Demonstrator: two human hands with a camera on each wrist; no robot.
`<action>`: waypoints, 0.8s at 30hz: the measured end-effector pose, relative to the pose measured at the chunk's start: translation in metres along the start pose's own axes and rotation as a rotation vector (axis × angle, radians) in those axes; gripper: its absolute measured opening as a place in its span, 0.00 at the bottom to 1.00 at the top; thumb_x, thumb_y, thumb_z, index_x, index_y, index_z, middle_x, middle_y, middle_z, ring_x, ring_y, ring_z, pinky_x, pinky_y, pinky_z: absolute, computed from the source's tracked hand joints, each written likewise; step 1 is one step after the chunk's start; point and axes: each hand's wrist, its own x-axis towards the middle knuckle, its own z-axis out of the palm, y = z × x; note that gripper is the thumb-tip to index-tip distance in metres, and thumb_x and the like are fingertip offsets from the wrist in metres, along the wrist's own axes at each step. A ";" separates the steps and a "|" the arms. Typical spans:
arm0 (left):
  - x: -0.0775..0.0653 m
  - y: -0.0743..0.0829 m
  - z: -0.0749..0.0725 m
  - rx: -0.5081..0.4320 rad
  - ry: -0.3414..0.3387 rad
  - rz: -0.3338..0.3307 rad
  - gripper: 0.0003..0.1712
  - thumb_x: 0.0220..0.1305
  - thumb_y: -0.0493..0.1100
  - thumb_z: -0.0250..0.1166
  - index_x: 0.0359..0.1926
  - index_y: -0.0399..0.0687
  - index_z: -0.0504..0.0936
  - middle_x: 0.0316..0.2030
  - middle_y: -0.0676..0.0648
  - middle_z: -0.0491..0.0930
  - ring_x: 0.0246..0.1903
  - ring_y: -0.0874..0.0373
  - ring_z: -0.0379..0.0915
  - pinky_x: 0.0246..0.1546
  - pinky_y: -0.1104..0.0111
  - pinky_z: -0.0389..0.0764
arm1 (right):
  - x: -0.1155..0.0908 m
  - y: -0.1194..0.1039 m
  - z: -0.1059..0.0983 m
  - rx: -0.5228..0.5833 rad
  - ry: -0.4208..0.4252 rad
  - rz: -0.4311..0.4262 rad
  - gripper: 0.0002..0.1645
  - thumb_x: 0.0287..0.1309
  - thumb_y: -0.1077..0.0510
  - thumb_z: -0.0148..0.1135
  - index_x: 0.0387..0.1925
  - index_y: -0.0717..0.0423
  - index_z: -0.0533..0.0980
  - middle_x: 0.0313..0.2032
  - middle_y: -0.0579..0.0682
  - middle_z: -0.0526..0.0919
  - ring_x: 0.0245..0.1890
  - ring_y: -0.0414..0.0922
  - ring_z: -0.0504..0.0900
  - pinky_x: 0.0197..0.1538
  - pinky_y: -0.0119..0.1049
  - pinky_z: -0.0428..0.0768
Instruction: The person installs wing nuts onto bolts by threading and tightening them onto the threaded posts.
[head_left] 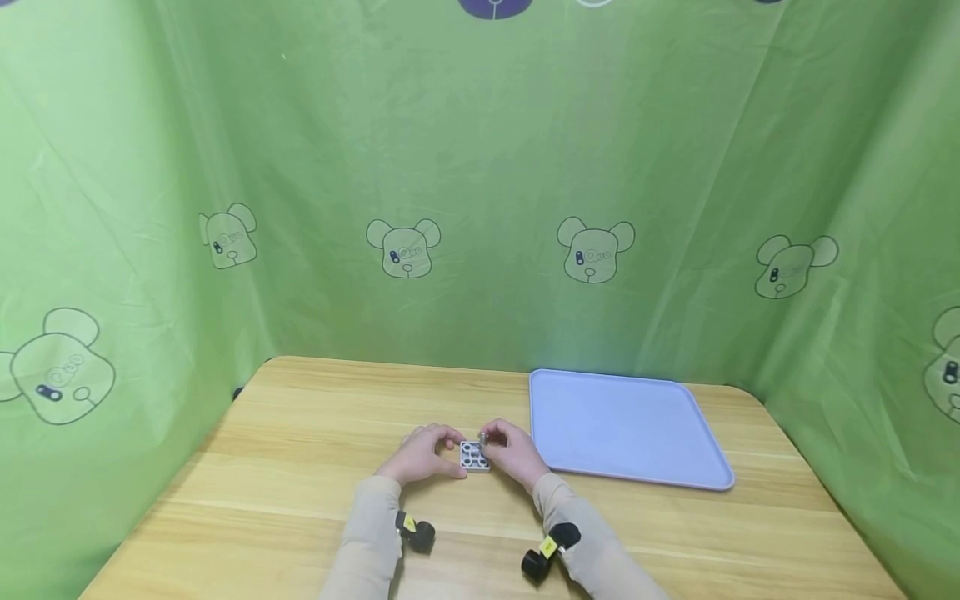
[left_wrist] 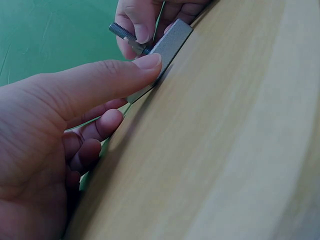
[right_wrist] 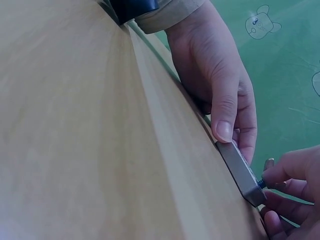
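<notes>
A small square grey metal block (head_left: 474, 469) with round ringed holes in its top lies flat on the table. My left hand (head_left: 422, 457) grips it from the left, the thumb at its near side and the fingers toward its far corner. In the left wrist view the thumb presses along the side of the block (left_wrist: 172, 44). At the block's right half, my right hand (head_left: 514, 454) pinches a threaded metal bolt (left_wrist: 121, 32) between thumb and fingers. The bolt stands up from the block's top, its dark lower thread right at the surface.
A pale lilac tray (head_left: 622, 425) lies on the wooden table (head_left: 337, 417), just right of and beyond my right hand. Green curtain (head_left: 495, 317) with bear prints hangs behind the table and on both sides. Each sleeve carries a black wrist camera (head_left: 422, 537).
</notes>
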 end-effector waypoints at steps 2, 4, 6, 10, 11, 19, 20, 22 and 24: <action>0.000 0.000 0.000 0.001 0.000 0.000 0.30 0.41 0.56 0.77 0.49 0.60 0.81 0.39 0.58 0.77 0.42 0.60 0.66 0.52 0.56 0.63 | 0.000 0.001 0.000 -0.014 -0.004 -0.005 0.11 0.50 0.62 0.66 0.38 0.55 0.78 0.41 0.52 0.84 0.46 0.47 0.80 0.57 0.50 0.75; 0.000 0.000 -0.001 -0.002 0.001 0.001 0.30 0.41 0.56 0.77 0.49 0.60 0.81 0.39 0.58 0.77 0.42 0.60 0.66 0.52 0.56 0.64 | 0.001 0.001 0.000 -0.019 -0.003 -0.003 0.10 0.50 0.62 0.67 0.36 0.55 0.78 0.40 0.51 0.84 0.44 0.46 0.80 0.56 0.49 0.75; 0.000 0.000 -0.001 -0.006 0.001 0.001 0.30 0.41 0.56 0.77 0.49 0.60 0.81 0.39 0.58 0.77 0.42 0.60 0.66 0.51 0.57 0.64 | 0.002 0.002 0.001 -0.016 0.002 0.012 0.09 0.50 0.61 0.68 0.35 0.54 0.77 0.39 0.50 0.84 0.44 0.45 0.79 0.56 0.47 0.75; -0.001 0.001 -0.002 -0.014 -0.001 0.000 0.30 0.41 0.56 0.77 0.49 0.60 0.81 0.39 0.57 0.77 0.42 0.60 0.66 0.51 0.57 0.64 | 0.003 0.002 0.001 -0.020 0.018 0.007 0.09 0.49 0.61 0.70 0.33 0.54 0.77 0.36 0.47 0.83 0.41 0.42 0.78 0.53 0.44 0.75; 0.000 0.001 -0.002 -0.012 -0.002 -0.001 0.30 0.41 0.56 0.77 0.49 0.60 0.81 0.40 0.57 0.77 0.42 0.60 0.66 0.51 0.57 0.64 | 0.003 0.002 0.000 -0.019 0.019 0.003 0.09 0.49 0.61 0.70 0.32 0.54 0.76 0.36 0.47 0.83 0.40 0.42 0.78 0.53 0.42 0.75; -0.001 0.002 -0.002 -0.009 0.000 -0.001 0.30 0.41 0.56 0.77 0.49 0.60 0.81 0.40 0.57 0.77 0.43 0.60 0.66 0.51 0.56 0.64 | 0.001 -0.002 -0.001 -0.052 0.027 0.026 0.07 0.53 0.58 0.65 0.34 0.53 0.77 0.36 0.48 0.83 0.40 0.42 0.78 0.51 0.42 0.75; -0.001 0.003 -0.002 -0.010 0.000 -0.003 0.30 0.41 0.56 0.77 0.49 0.60 0.82 0.40 0.57 0.77 0.43 0.60 0.66 0.52 0.55 0.64 | 0.001 -0.002 -0.001 -0.049 0.029 0.041 0.06 0.54 0.57 0.63 0.35 0.53 0.77 0.38 0.49 0.83 0.41 0.43 0.78 0.53 0.43 0.75; -0.001 0.003 -0.001 -0.011 0.000 -0.002 0.30 0.41 0.55 0.77 0.48 0.59 0.81 0.39 0.57 0.78 0.43 0.60 0.66 0.52 0.54 0.64 | 0.000 -0.004 -0.001 -0.042 0.035 0.064 0.07 0.57 0.56 0.57 0.36 0.53 0.78 0.40 0.50 0.83 0.45 0.46 0.79 0.55 0.46 0.75; -0.002 0.003 -0.001 -0.014 -0.001 -0.005 0.30 0.41 0.55 0.77 0.49 0.59 0.81 0.39 0.57 0.78 0.43 0.60 0.66 0.53 0.54 0.63 | 0.000 -0.005 -0.001 -0.021 0.043 0.082 0.09 0.60 0.57 0.52 0.37 0.53 0.78 0.43 0.51 0.84 0.48 0.48 0.79 0.58 0.49 0.73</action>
